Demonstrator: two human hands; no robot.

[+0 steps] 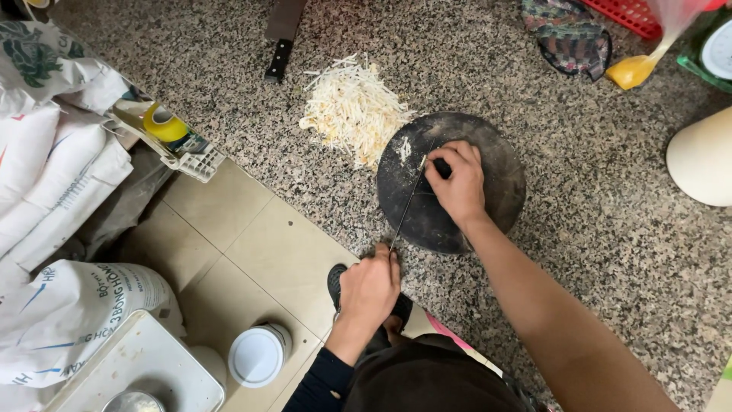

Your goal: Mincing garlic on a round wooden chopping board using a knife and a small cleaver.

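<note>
A round dark cutting board [499, 164] lies on the speckled granite counter [610, 229]. My right hand [457, 187] rests over the board and grips the black handle of a thin knife [406, 207]. The blade runs down and left past the board's edge. My left hand [370, 288] is closed around the blade's tip at the counter's front edge. A small pale scrap [405, 149] sits on the board. Beside the board, up and to the left, lies a heap of pale shredded strips [352, 111].
A second knife with a black handle [279, 57] lies at the counter's back. A cloth [568, 34], red basket [629, 14], yellow scoop [633, 71] and cream round object [703, 156] sit right. Left are white sacks [53, 168], a tape roll [164, 123], and a white-lidded tub [258, 355] on the floor.
</note>
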